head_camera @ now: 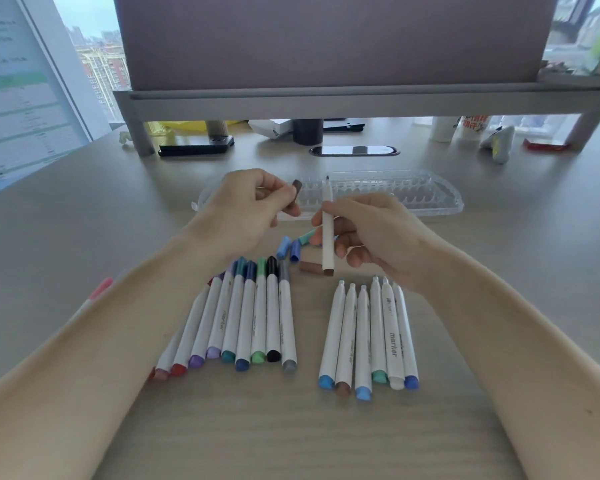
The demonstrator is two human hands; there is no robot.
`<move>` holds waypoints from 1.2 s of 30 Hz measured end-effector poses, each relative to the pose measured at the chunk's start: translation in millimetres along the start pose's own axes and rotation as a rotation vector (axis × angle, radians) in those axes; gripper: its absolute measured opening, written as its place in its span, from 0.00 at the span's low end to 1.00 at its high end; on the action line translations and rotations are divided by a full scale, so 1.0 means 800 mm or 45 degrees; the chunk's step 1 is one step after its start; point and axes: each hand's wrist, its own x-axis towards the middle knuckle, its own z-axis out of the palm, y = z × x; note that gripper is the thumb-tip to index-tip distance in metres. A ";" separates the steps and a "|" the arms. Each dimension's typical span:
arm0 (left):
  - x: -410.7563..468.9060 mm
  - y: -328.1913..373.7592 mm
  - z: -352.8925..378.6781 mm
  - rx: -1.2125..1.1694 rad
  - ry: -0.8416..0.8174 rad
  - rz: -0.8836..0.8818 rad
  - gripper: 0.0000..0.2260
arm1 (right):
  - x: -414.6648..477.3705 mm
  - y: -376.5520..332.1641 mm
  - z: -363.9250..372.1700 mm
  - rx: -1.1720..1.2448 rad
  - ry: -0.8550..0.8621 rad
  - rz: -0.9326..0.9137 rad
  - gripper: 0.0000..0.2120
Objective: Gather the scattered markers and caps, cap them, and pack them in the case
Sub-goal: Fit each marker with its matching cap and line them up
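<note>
My left hand pinches a dark brown cap above the desk. My right hand holds an uncapped white marker upright, its dark tip pointing up just right of the cap. A row of capped markers lies below my left hand. A smaller row of uncapped markers lies below my right hand. Loose caps, blue, teal and brown, lie between the hands. The clear plastic case lies open behind them.
A grey monitor stand spans the back of the desk, with a phone, a dark cup and a cable slot near it. A pink-capped marker peeks out beside my left forearm. Bottles and a computer mouse sit at the far right.
</note>
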 end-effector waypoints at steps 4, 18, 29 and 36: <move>-0.004 -0.010 0.001 -0.325 0.127 0.007 0.11 | -0.007 -0.002 0.004 -0.105 -0.199 -0.034 0.16; -0.019 -0.001 0.006 -0.317 0.132 0.086 0.06 | -0.007 0.000 0.012 -0.183 -0.299 -0.048 0.15; -0.018 0.000 0.004 -0.225 0.085 0.081 0.05 | -0.008 0.003 0.010 -0.241 -0.269 -0.133 0.16; -0.021 0.001 0.000 -0.184 0.058 0.066 0.05 | -0.010 0.001 0.011 -0.262 -0.258 -0.114 0.16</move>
